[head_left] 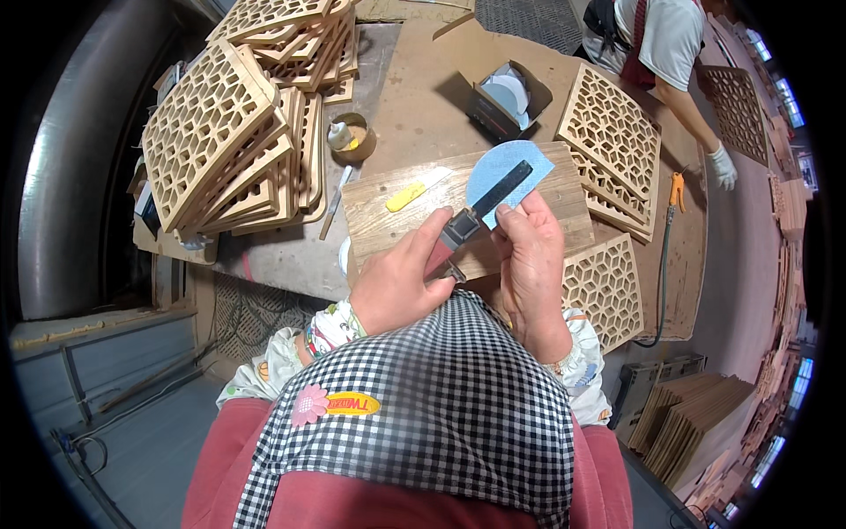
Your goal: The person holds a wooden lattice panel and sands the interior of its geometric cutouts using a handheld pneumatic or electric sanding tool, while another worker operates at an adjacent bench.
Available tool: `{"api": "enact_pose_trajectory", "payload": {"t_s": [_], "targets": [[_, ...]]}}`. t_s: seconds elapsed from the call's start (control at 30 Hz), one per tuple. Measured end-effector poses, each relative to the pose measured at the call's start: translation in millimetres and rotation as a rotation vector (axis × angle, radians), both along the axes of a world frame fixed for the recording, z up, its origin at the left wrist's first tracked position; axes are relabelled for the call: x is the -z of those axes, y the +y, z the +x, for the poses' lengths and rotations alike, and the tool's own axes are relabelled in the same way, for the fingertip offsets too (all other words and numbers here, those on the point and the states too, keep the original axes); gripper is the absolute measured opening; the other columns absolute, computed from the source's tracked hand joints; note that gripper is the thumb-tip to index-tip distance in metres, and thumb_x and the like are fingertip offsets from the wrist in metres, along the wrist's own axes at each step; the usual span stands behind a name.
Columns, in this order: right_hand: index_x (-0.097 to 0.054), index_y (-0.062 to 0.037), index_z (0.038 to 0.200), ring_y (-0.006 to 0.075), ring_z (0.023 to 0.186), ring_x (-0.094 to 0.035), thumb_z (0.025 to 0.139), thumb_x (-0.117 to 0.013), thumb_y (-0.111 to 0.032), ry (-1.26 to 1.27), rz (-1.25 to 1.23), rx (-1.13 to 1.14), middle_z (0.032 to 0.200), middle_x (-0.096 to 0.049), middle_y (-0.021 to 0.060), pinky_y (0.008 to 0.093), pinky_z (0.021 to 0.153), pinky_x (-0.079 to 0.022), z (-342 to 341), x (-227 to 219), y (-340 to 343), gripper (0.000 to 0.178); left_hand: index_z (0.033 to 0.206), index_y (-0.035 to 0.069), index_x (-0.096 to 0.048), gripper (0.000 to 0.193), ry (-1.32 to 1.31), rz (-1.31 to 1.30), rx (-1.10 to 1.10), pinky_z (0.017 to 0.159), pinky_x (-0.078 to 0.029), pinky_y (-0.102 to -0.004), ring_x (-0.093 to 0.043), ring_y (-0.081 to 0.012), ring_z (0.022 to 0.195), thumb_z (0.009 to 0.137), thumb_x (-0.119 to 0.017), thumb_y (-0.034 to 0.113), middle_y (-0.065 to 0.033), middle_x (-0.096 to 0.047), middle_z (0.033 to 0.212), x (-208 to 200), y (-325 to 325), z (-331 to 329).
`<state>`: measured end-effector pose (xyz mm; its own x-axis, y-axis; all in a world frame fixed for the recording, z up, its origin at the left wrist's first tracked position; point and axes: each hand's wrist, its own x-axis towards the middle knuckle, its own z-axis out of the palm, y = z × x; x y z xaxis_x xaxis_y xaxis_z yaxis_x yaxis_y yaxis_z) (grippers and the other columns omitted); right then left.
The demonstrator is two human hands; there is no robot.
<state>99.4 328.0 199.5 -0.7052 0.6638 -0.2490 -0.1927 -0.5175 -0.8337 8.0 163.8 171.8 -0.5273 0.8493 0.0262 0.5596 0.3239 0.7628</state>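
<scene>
A: What is the left hand (397, 282) doing?

B: It's closed around the red handle (438, 257) of a tool (458, 231), whose narrow black arm (507, 187) points up and to the right.

A: And the right hand (534, 256)?

B: Pinching a blue sheet (485, 176) between thumb and fingers, by its lower edge. The sheet is curved on its left side.

A: Where are the tool and sheet, then?

B: Both held over the wooden board (374, 207). The black arm lies across the face of the sheet; I can't tell how firmly they meet.

A: What's on the board?

B: A knife (406, 196) with a yellow handle, left of the sheet.

A: And around it?

B: On the tabletop (410, 75), beyond the board, there's an open box (493, 117) with round sheets (508, 93) inside. A cup (359, 152) holding a white bottle (339, 135) stands to the left, near a tall stack of lattice panels (207, 128). More panels (614, 132) are piled on the right, with an orange air gun (677, 191) past them.

A: Anyone else there?

B: A co-worker's gloved hand (723, 167), at the upper right.
</scene>
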Motion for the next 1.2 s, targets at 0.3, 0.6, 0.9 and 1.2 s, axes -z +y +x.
{"api": "enact_pose_trajectory", "payload": {"t_s": [0.3, 0.6, 0.9, 1.2], "targets": [[-0.058, 0.0065, 0.141, 0.0135, 0.113, -0.069, 0.101, -0.06, 0.003, 0.08, 0.123, -0.048, 0.125, -0.073, 0.0083, 0.0262, 0.101, -0.053, 4, 2, 6, 0.04, 0.161, 0.01, -0.037, 0.091, 0.038, 0.024, 0.011, 0.089, -0.062, -0.0459, -0.073, -0.0418, 0.108, 0.08, -0.079, 0.02, -0.0248, -0.067, 0.134, 3, 0, -2], [-0.063, 0.0028, 0.127, 0.0241, 0.099, -0.077, 0.092, -0.072, 0.008, 0.06, 0.04, 0.005, 0.108, -0.076, 0.0134, 0.0339, 0.094, -0.062, -4, 7, 14, 0.037, 0.155, 0.007, -0.045, 0.078, -0.054, 0.04, 0.081, 0.084, -0.061, -0.045, -0.074, -0.0396, 0.104, 0.086, -0.08, 0.022, -0.0237, -0.07, 0.123, -1, 3, -5], [-0.066, 0.0013, 0.12, 0.0172, 0.098, -0.073, 0.09, -0.076, 0.005, 0.007, 0.107, -0.05, 0.109, -0.076, 0.0119, 0.0305, 0.095, -0.057, 5, -15, -3, 0.033, 0.108, 0.002, -0.072, 0.023, -1.029, 0.183, 0.019, 0.058, -0.049, -0.0236, -0.059, -0.0053, 0.065, 0.104, -0.069, 0.024, 0.0013, -0.065, 0.078, -25, 33, -31], [-0.059, 0.0029, 0.142, 0.0198, 0.109, -0.074, 0.106, -0.069, -0.017, 0.099, 0.016, -0.127, 0.121, -0.075, 0.0132, 0.034, 0.101, -0.057, 22, -15, 0, 0.043, 0.087, 0.007, -0.06, 0.023, -0.852, 0.219, -0.062, 0.056, -0.039, -0.0211, -0.049, -0.0019, 0.063, 0.101, -0.074, 0.019, 0.0042, -0.057, 0.073, -34, 35, -16]]}}
